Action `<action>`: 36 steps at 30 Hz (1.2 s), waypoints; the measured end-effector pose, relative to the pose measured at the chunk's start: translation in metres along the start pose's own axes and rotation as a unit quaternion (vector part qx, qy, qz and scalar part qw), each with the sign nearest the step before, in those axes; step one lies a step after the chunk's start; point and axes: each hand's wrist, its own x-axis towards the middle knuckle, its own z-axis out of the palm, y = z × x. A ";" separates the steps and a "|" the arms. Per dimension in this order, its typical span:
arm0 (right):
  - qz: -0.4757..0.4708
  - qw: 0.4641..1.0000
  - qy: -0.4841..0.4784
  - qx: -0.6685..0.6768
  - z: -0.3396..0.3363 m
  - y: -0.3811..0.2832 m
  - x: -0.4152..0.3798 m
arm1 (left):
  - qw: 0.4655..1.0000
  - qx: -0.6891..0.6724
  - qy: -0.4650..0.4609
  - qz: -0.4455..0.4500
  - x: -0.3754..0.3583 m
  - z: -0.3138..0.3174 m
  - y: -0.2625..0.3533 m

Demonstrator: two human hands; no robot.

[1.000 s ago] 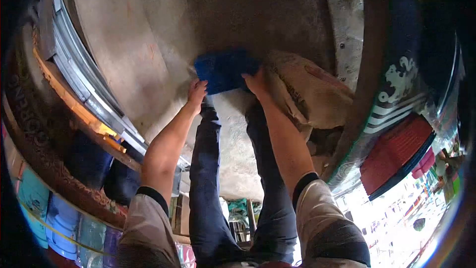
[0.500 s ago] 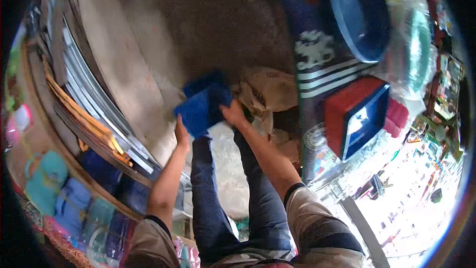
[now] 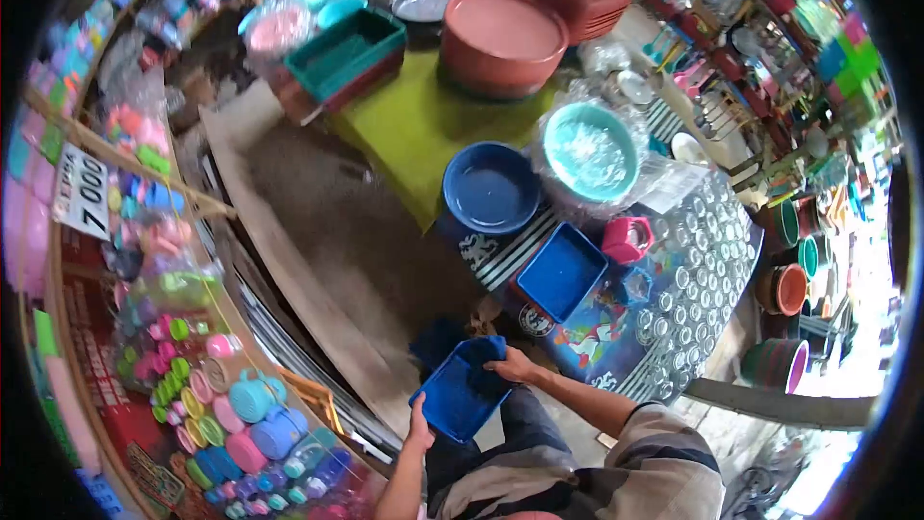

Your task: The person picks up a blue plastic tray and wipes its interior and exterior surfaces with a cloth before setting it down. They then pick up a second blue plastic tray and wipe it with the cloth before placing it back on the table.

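A blue rectangular plastic tray [image 3: 449, 416] is tilted in front of my body. My left hand [image 3: 420, 429] grips its lower left rim, thumb along the edge. At the tray's upper right side, my right hand [image 3: 513, 366] has its fingers bent over the inside, closed on what looks like a dark cloth [image 3: 478, 362] pressed to the tray. Beyond the tray's far edge is a dark blue shape [image 3: 435, 335], too blurred to name. A similar blue tray [image 3: 562, 273] rests on the patterned table cover to the right.
On the display table stand a round blue basin [image 3: 491, 187], turquoise bowls [image 3: 590, 151] in plastic wrap, a pink container [image 3: 628, 239], reddish-brown tubs [image 3: 505, 34], a green planter [image 3: 346, 50] and many glass jars [image 3: 707, 265]. Shelves of colourful cups [image 3: 258, 395] line my left.
My view has swung up and right, bringing the display table into sight. The tray has tilted, so its inside now faces me. Both hands remain on it.
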 end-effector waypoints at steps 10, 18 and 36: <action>-0.101 0.957 0.269 0.043 -0.113 -0.135 -0.128 | 0.985 0.047 -0.125 0.108 -0.127 0.190 0.099; -0.239 0.858 0.442 -0.109 -0.094 -0.181 -0.161 | 0.910 0.151 -0.254 0.292 -0.187 0.239 0.088; -0.188 0.836 0.491 -0.157 -0.098 -0.233 -0.225 | 0.879 0.161 -0.287 0.345 -0.239 0.262 0.081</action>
